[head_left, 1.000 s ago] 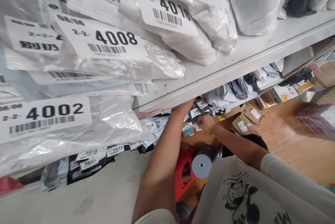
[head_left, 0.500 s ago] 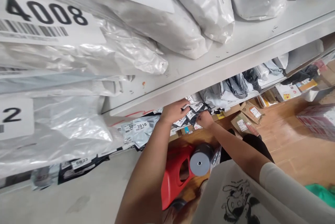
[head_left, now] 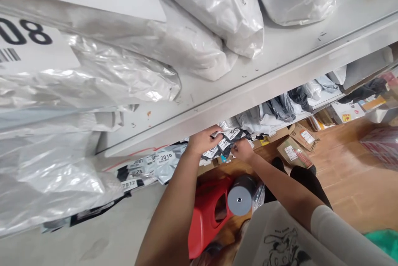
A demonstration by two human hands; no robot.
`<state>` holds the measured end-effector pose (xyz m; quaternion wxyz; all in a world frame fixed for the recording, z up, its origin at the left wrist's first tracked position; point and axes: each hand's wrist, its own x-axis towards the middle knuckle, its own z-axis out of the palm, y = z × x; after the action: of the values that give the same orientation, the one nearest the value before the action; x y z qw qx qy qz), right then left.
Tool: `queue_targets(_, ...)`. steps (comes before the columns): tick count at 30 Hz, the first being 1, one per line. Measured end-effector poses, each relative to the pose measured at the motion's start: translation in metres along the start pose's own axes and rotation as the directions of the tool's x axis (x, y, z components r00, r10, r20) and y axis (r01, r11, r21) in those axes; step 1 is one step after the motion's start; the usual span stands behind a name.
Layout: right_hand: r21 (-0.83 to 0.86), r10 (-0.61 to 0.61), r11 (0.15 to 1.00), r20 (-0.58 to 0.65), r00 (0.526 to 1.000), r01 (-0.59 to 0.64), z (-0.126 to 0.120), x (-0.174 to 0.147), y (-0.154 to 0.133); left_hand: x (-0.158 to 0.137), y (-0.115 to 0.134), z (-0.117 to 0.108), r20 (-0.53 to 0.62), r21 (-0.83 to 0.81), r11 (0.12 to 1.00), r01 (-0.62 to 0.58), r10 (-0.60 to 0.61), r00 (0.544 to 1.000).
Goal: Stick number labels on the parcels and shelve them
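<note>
On the lower shelf, several black plastic parcel bags (head_left: 224,145) lie overlapped, their white number labels facing up. My left hand (head_left: 203,141) bends over their left side, with thumb and fingers closed around a bag edge partly hidden beneath them. At the front right of the same bags, my right hand (head_left: 243,149) is closed in a pinch on a dark bag edge; the fingertips are small and partly hidden. Left of my hands lie pale blue parcel bags (head_left: 168,165), one labelled 3010.
Large white parcel bags (head_left: 199,46) fill the upper shelf (head_left: 273,61) close in front. Grey and black bags (head_left: 280,104) continue along the lower shelf. Cardboard boxes (head_left: 294,152) stand on the wooden floor. Below my arms are a red plastic stool (head_left: 205,216) and a grey roll (head_left: 240,199).
The view has shifted slightly, so the upper bags appear further left and more labels show on the left of the lower shelf. Both hands stay at the black parcel bags.
</note>
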<state>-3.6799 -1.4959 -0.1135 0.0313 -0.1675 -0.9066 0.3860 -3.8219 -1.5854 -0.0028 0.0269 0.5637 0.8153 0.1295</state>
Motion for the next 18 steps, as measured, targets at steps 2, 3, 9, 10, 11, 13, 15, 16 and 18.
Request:
queue_targets(2,0.016,-0.009,1.000,-0.007,1.000,0.009,0.0012,0.0000,0.0009,-0.0005,-0.0005,0.0004,0.019,0.004,1.000,0.020,-0.020,1.000)
queue_targets(3,0.023,-0.012,1.000,-0.010,1.000,0.013,0.0016,0.0001,0.0014,-0.0007,-0.0008,0.0006,0.028,0.005,1.000,0.029,-0.029,0.999)
queue_targets(9,0.050,-0.009,0.999,-0.017,1.000,0.010,0.0019,-0.0009,0.0028,-0.0006,-0.0004,0.0000,0.038,0.005,0.999,0.054,-0.054,0.998)
queue_targets(10,0.052,-0.008,0.999,-0.015,1.000,0.009,0.0017,-0.0012,0.0025,-0.0005,0.0000,-0.0002,0.036,0.005,0.999,0.054,-0.054,0.998)
queue_targets(11,0.055,-0.007,0.998,-0.012,1.000,0.008,0.0014,-0.0013,0.0021,-0.0004,0.0004,-0.0004,0.034,0.006,0.999,0.051,-0.052,0.998)
queue_targets(13,0.064,-0.009,0.998,-0.008,1.000,0.010,0.0007,-0.0010,0.0010,-0.0001,0.0012,-0.0007,0.029,0.005,0.999,0.042,-0.042,0.999)
queue_targets(15,0.076,-0.015,0.997,-0.004,1.000,0.015,-0.0003,0.0000,0.0004,0.0002,0.0015,-0.0008,0.025,0.006,0.999,0.035,-0.035,0.999)
queue_targets(16,0.081,-0.017,0.997,-0.002,1.000,0.018,-0.0010,0.0005,0.0007,0.0003,0.0015,-0.0007,0.023,0.008,0.999,0.033,-0.034,0.999)
queue_targets(18,0.090,-0.029,0.996,0.000,1.000,0.029,-0.0031,-0.0004,0.0030,0.0004,0.0012,-0.0005,0.018,0.014,0.999,0.035,-0.036,0.999)
